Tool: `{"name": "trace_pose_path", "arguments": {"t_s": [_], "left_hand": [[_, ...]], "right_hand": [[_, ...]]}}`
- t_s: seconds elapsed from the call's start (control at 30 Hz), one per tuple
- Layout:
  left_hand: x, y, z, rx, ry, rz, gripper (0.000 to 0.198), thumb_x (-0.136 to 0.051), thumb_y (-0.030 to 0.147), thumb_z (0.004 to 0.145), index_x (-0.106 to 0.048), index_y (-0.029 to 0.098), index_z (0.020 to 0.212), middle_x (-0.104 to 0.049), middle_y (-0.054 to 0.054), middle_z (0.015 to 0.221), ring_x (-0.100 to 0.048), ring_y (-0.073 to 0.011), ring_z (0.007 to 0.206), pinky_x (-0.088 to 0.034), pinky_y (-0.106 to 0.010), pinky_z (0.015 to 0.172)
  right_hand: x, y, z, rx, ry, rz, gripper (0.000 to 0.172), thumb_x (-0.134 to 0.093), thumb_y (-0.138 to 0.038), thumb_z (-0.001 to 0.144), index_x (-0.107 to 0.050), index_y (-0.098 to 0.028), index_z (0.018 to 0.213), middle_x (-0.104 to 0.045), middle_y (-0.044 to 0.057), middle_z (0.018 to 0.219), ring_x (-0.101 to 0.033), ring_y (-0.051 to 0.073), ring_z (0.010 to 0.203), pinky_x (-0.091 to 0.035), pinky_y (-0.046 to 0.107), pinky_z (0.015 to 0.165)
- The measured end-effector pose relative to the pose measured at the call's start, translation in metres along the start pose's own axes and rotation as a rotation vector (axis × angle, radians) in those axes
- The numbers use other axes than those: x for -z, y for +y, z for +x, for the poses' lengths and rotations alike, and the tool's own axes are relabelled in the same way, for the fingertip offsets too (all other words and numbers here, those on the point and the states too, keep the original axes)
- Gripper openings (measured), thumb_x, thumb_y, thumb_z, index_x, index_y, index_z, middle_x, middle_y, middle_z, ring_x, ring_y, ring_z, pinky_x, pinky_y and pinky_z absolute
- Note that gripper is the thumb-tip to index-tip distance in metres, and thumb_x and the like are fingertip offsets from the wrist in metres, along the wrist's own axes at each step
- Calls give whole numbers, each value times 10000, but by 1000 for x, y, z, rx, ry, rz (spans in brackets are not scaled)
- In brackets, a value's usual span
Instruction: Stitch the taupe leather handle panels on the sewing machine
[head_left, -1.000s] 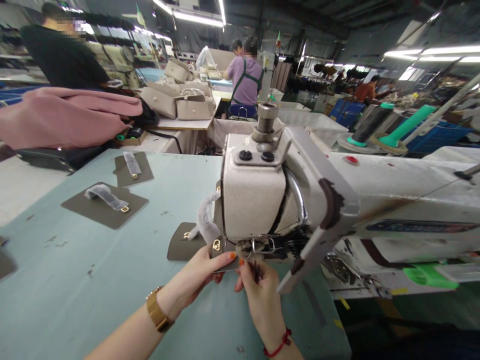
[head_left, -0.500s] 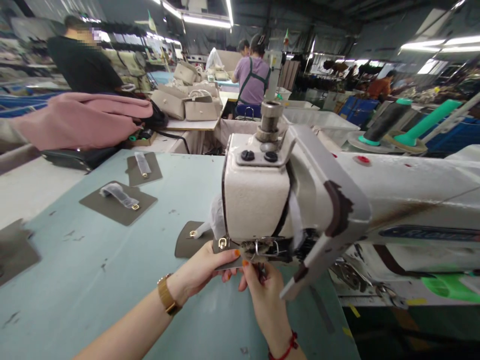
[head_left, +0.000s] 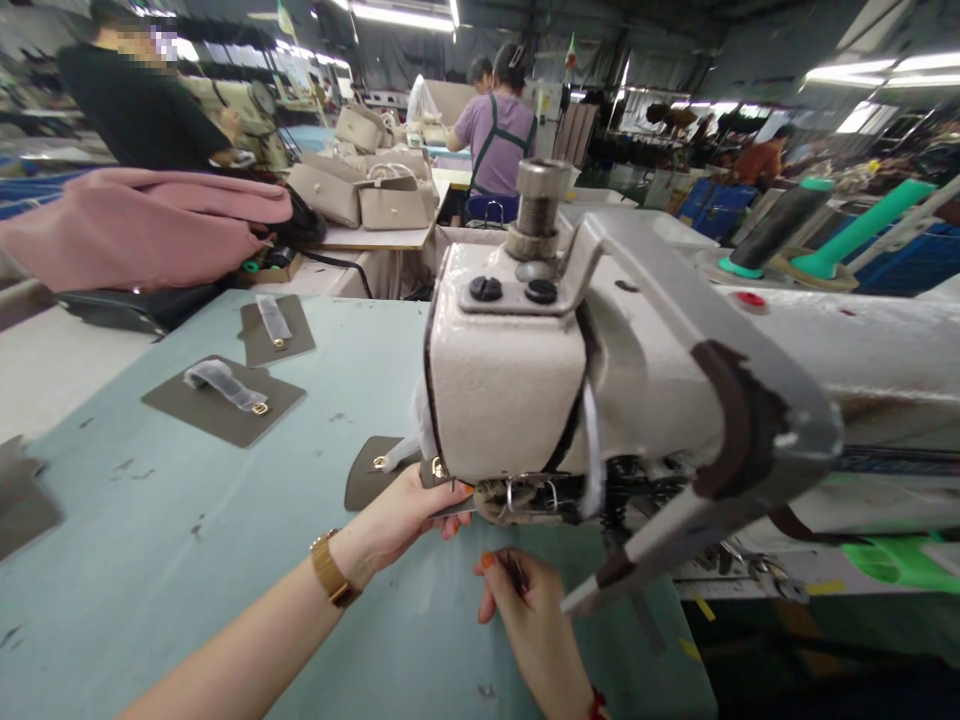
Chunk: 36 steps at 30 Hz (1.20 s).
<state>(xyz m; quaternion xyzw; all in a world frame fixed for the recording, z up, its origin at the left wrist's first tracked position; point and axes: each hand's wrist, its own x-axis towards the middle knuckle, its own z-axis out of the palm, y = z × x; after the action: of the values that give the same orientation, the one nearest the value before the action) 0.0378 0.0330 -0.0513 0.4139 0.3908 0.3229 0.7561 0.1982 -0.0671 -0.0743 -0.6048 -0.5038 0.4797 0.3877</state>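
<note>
In the head view, the left hand [head_left: 395, 512], with a gold wristwatch [head_left: 327, 567], held a grey-brown leather panel [head_left: 367, 487] closed between thumb and fingers, close under the cream-white sewing machine head [head_left: 502, 380]. The panel's small gold buckle [head_left: 439, 468] sat just beside the machine's needle area. The right hand [head_left: 529, 625] was pinched narrow on a thin dark thing [head_left: 513, 572], too small to tell what it was. Two similar leather panels [head_left: 223, 400] [head_left: 276, 332] lay on the pale green surface [head_left: 150, 540], each with a strap in clear plastic; these seemed already done, as far as one could judge. Compared with the earlier frame, the right hand had moved down and away from the panel — it no longer touched it.
</note>
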Motion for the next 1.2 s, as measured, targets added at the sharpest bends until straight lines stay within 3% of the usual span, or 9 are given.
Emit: {"name": "trace_pose_path", "arguments": {"t_s": [0.2,0.47,0.63,0.83,1.07,1.2], "left_hand": [[-4,11,0,0,37,6,268,-755,369,669,-631,140,606,-637,-13,557,-513,-90,477,-403,-195,462],[-3,-12,1,-95,102,-51,262,-730,372,722,-633,142,645,-633,-9,553,-512,-80,467,-399,-182,451],[-25,-22,-12,-182,279,-72,279,-695,363,762,-616,139,615,-625,-3,563,-482,-71,464,-395,-180,460],[-55,-31,-26,-181,470,-202,227,-696,338,759,-608,149,667,-627,6,617,-507,-91,535,-420,-198,523],[-76,-44,-27,-263,605,-266,185,-684,309,778,-584,169,710,-592,30,636,-512,-98,589,-429,-207,561],[-92,-49,-28,-241,679,-331,214,-695,358,764,-590,177,718,-610,28,659,-530,-102,607,-459,-216,596]], "right_hand": [[-7,32,-9,-139,-109,-152,364,-441,-294,894,-561,-172,573,-575,-8,474,-546,136,496,-393,231,566],[-5,33,-6,-98,-131,-165,415,-414,-308,909,-522,-180,530,-595,8,509,-601,147,579,-421,243,656],[-4,36,-7,-66,-113,-147,433,-412,-337,917,-535,-177,534,-588,6,506,-592,142,566,-422,237,660],[-1,34,-12,-78,-97,-86,360,-434,-376,928,-625,-161,711,-564,-22,495,-551,141,519,-388,224,574],[-2,34,-11,-87,-36,31,426,-451,-406,920,-532,-183,567,-594,4,550,-574,148,589,-395,228,617],[3,39,-11,-132,8,202,383,-477,-474,892,-598,-160,707,-503,-38,469,-454,117,465,-347,224,531]]}}
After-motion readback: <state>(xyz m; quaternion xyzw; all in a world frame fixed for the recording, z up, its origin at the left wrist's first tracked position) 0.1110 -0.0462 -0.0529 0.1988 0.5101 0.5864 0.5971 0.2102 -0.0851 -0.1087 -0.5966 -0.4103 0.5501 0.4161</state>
